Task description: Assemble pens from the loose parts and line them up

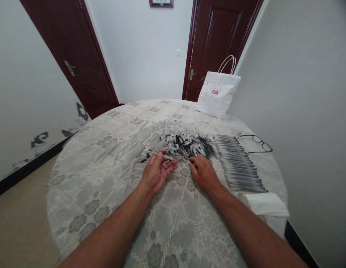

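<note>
My left hand [159,170] is turned palm up, with a translucent pen barrel [151,152] held between thumb and fingers. A small whitish piece [167,157] lies across those fingers. Close by on the right, my right hand [203,172] has thumb and forefinger pinched together; what sits between the tips is too small to make out. A thin dark line, possibly a refill, runs between the two hands. Just beyond them spreads a heap of clear barrels [147,140], white pen parts [177,130] and dark thin refills [208,147].
Right of the heap, assembled-looking grey pens [241,163] lie in a neat row. Eyeglasses [258,143] rest beside them, and folded white tissue [266,204] lies nearer. A white paper bag [219,95] stands at the back of the round table, whose patterned tablecloth [106,208] covers it.
</note>
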The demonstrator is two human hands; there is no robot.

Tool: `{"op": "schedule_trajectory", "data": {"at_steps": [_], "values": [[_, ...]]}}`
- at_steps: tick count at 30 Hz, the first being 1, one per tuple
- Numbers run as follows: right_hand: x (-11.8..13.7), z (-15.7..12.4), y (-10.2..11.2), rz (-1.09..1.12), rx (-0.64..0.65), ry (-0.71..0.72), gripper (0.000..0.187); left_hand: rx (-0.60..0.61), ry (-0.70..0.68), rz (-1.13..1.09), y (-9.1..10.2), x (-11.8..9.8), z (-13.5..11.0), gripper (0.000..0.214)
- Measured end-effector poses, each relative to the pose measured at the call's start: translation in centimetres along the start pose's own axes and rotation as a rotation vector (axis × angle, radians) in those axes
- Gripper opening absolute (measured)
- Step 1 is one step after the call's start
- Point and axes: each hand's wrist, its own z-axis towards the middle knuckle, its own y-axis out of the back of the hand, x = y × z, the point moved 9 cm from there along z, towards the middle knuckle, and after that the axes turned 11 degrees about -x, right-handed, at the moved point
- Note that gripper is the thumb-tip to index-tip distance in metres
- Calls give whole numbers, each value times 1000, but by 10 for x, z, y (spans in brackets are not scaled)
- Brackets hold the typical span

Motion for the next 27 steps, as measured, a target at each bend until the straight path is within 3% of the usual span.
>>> {"op": "schedule_trajectory", "data": {"at_steps": [6,17,27], "values": [[6,-4,-10,-81,57,18,20,-54,-50,5,7,1,2,25],[7,5,-21,-342,143,-155,24,-50,-78,40,8,-2,2,29],[8,10,-27,-441,177,-179,22,-71,-78,111,10,3,0,30]]}}
